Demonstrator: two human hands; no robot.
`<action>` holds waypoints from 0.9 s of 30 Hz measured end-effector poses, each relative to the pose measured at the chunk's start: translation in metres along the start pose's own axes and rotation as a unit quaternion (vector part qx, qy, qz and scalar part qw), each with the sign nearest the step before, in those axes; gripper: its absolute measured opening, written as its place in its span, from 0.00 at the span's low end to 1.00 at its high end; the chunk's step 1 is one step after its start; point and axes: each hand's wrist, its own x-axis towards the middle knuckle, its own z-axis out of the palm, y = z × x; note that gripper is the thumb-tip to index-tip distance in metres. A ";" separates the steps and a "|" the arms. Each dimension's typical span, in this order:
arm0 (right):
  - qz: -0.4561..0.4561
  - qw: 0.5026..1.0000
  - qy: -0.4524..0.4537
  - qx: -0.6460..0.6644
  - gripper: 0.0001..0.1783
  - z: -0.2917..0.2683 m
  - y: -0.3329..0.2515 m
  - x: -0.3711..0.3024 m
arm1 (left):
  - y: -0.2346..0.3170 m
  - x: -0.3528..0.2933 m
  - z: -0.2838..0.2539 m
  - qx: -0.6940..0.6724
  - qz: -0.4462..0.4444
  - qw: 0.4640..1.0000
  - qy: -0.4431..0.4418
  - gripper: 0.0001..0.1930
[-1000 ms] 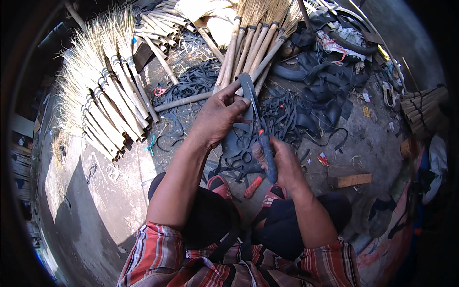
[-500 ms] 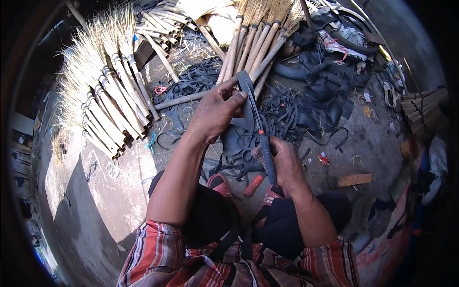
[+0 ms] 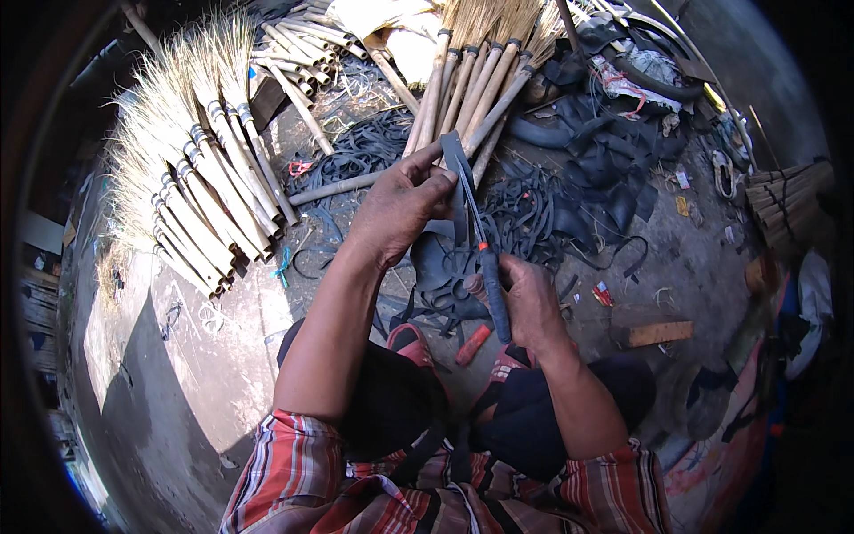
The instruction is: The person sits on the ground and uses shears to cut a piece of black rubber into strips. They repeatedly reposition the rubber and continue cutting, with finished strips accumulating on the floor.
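Note:
My left hand [image 3: 398, 210] pinches a dark rubber strip [image 3: 459, 219] between thumb and fingers; the strip hangs down from the fingertips. My right hand [image 3: 535, 309] is closed round scissors [image 3: 495, 298] with a dark wrapped handle and an orange-red band near the blades. The long narrow blades point up and away, lying along the strip close to my left fingertips. How far apart the blades are is hard to make out. Beneath my hands lie dark rubber pieces [image 3: 434, 263] and a heap of thin rubber strips [image 3: 520, 214].
Straw brooms [image 3: 200, 178] lie in a row at the left, and more brooms [image 3: 485, 84] at the far middle. Bamboo sticks [image 3: 302, 44] are stacked behind. Rubber sheets [image 3: 605, 182] pile up at the right. A wood block [image 3: 660, 334] and a red-handled object [image 3: 473, 344] rest on the floor.
Both hands have barely moved. The scissors have shifted slightly to the left and the strip at my left fingertips has turned a little.

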 end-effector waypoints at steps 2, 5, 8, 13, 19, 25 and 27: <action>-0.017 1.000 0.012 -0.002 0.20 0.002 0.000 0.002 | -0.001 -0.002 0.001 0.016 0.002 1.000 -0.009 0.28; -0.046 0.998 0.035 0.003 0.20 0.004 0.003 0.006 | -0.003 -0.006 0.004 0.058 -0.001 0.997 -0.042 0.29; -0.047 0.998 0.043 0.018 0.19 0.003 0.006 0.008 | -0.003 -0.010 0.008 0.072 0.006 0.995 -0.062 0.30; -0.021 0.999 0.022 -0.013 0.19 0.000 0.000 0.002 | 0.003 -0.006 0.006 0.022 -0.002 1.000 0.005 0.28; 0.014 0.997 0.021 -0.069 0.19 0.005 0.001 0.004 | 0.002 -0.004 0.001 0.020 0.016 1.000 0.005 0.29; -0.029 0.995 0.067 -0.062 0.18 0.005 0.009 0.009 | -0.008 -0.008 0.006 0.070 0.014 0.997 -0.042 0.30; -0.012 0.995 0.069 -0.065 0.26 0.004 0.007 0.006 | -0.008 -0.006 0.006 0.061 0.003 0.998 -0.034 0.30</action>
